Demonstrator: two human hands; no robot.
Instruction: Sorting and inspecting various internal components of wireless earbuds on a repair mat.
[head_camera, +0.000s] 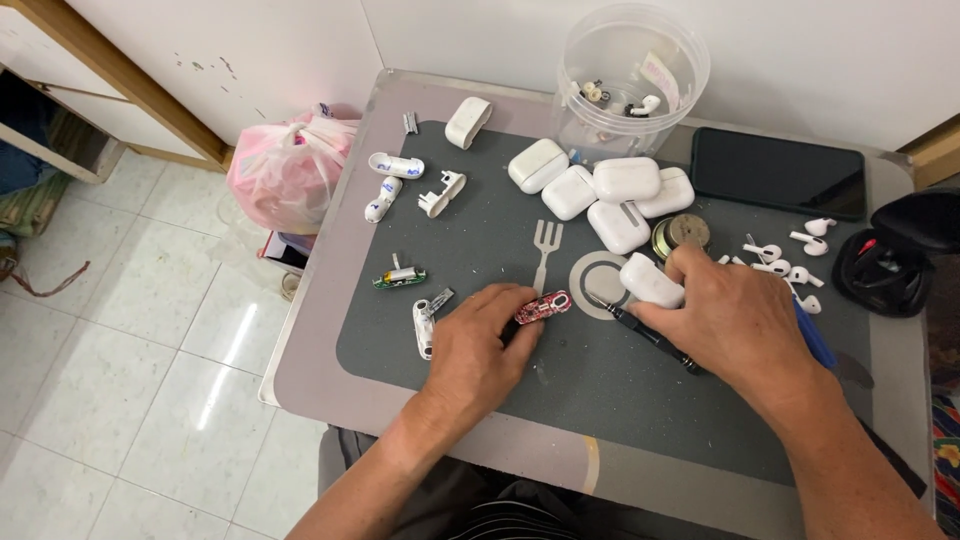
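Note:
My left hand rests on the dark grey mat, its fingertips pinching a small red circuit board. Just to the right, my right hand grips a white earbud case and lies over a black screwdriver on the mat. A blue-handled tool pokes out from under that hand. A cluster of several white earbud cases sits beyond my hands.
A clear plastic tub with small parts stands at the back. A black phone, loose white earbuds, a round metal tin and a black pouch lie right. Opened case shells, a green board. Pink bag left.

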